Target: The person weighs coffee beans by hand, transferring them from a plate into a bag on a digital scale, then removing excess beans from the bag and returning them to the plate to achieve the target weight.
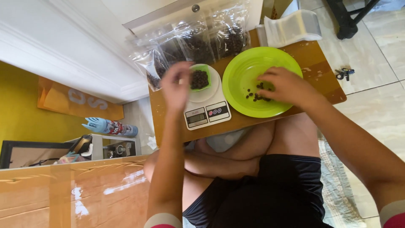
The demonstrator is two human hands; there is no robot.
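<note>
From the head view, the left hand [176,86] hovers blurred beside the small green tray [200,79] of dark beans on the white scale [206,101]; its grip cannot be told. The right hand [285,85] bends over the lime plate [247,69], fingers pinching among scattered beans [256,96]. The wooden surface [314,61] also carries filled clear bags [198,40], beside a tiled floor [375,46] and a white wall.

A home: tiled floor [379,46], low wooden table [320,67], kitchen scale [206,110].
</note>
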